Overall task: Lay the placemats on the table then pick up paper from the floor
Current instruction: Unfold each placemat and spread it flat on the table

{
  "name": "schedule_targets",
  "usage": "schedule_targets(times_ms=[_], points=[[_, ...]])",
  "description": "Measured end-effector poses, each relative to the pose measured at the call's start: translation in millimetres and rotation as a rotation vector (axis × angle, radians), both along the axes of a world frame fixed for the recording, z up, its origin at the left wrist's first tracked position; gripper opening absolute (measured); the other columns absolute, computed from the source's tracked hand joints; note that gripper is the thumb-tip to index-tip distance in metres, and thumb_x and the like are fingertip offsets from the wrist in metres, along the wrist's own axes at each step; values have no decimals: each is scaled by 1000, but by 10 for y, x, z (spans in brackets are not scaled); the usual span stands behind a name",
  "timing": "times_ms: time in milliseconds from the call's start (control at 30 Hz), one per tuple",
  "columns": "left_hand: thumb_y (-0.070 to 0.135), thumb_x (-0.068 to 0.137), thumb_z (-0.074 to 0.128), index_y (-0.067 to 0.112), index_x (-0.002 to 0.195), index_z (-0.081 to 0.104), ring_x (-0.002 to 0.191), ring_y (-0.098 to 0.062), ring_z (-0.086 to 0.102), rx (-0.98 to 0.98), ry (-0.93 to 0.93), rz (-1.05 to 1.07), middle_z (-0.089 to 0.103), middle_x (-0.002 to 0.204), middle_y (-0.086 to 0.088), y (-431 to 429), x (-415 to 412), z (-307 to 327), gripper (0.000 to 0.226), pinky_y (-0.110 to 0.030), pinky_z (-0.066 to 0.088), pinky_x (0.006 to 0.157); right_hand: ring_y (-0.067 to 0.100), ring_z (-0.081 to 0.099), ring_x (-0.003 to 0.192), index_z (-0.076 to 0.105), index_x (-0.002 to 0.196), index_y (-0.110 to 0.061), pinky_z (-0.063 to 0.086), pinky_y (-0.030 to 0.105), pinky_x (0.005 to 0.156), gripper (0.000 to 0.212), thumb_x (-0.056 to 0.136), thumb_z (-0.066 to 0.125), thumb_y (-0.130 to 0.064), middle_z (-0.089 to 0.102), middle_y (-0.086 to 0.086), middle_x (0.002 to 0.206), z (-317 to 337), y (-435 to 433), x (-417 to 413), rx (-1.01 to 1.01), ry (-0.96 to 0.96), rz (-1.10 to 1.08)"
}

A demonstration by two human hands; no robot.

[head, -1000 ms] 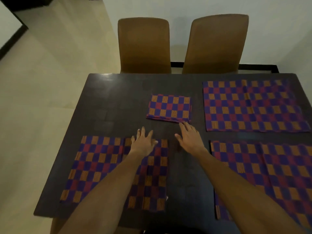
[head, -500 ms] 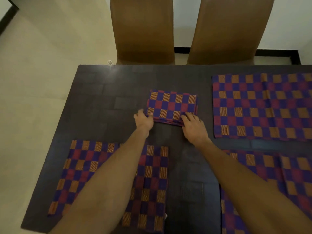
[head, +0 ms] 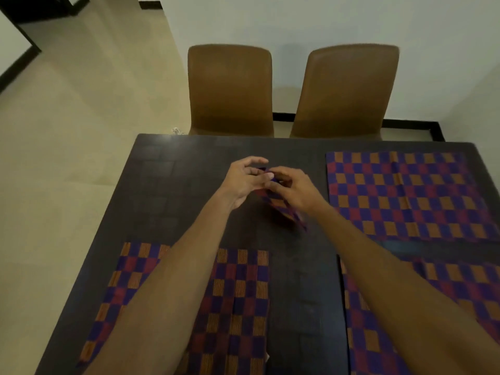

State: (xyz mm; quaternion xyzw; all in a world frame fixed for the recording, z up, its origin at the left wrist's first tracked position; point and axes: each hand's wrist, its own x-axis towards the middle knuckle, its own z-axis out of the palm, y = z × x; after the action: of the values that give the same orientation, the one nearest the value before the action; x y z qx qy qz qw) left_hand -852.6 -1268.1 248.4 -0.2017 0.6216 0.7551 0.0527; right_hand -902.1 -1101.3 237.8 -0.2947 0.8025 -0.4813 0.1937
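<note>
Head view, the only one. Folded placemat (head: 281, 205) lifted off the dark table (head: 167, 190), held up between both hands above the middle of the far half. Right hand (head: 293, 189) closed on the upper fold, thumb and fingers pinching cloth; left hand (head: 242, 180) at the same top edge, fingers half curled and parting layers, firm pinch or loose touch not clear through blur. Cloth hanging down and toward the near right from the grip, long axis slanting from the hands toward the wearer, lower corner close over the table, contact impossible to judge. Three mats already flat: near-left mat (head: 238, 301) under the left forearm, far-right mat (head: 403, 193), near-right mat (head: 473, 290) partly cut off by the frame. Bare spot left at the far left, in front of the left chair (head: 230, 87); right chair (head: 346, 87) already served. Judgement: open place lies left of the grip, so left hand nearer for drawing the free edge out that way. Small pale scrap (head: 176, 130) on the floor (head: 67, 158) by the far-left table corner, possibly the paper; too small to say.
</note>
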Motion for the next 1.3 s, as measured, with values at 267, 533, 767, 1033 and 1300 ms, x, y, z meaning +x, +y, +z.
schedule_targets(times_ms=[267,533,767,1033,1300], points=[[-8,82,72,15,137,52,86,-20,70,138,196,-55,68,88,-11,-63,-30,808,62,-30,59,79,30,69,105,72,108,-7,55,44,93,18,91,66,-9,72,19,109,963,114,-117,-253,-374,2],[9,82,79,16,105,70,103,-26,64,-777,172,101,68,103,-4,-395,74,1192,25,-22,51,76,15,73,86,71,102,-3,58,25,73,13,92,65,-8,75,8,95,1396,255,-78,-267,-202,-250],[49,71,85,18,110,65,93,-20,69,-679,287,-275,71,103,-4,-2,272,1545,54,-35,60,78,20,69,74,69,73,-5,60,33,68,15,85,75,-14,69,10,76,1592,-58,234,-302,-357,-214],[-1,83,76,5,119,58,97,-28,71,-513,317,-281,72,101,-12,-176,404,1709,41,-39,61,84,15,68,67,63,75,-9,58,25,66,18,86,70,-22,69,7,75,1574,-178,353,-474,-468,-219],[1,82,60,6,93,76,81,-19,63,-1163,322,-145,70,88,-7,-540,426,1858,20,-23,43,71,17,58,61,54,67,-13,51,30,60,29,93,45,-6,59,6,66,1834,-264,317,-295,-541,-232]])
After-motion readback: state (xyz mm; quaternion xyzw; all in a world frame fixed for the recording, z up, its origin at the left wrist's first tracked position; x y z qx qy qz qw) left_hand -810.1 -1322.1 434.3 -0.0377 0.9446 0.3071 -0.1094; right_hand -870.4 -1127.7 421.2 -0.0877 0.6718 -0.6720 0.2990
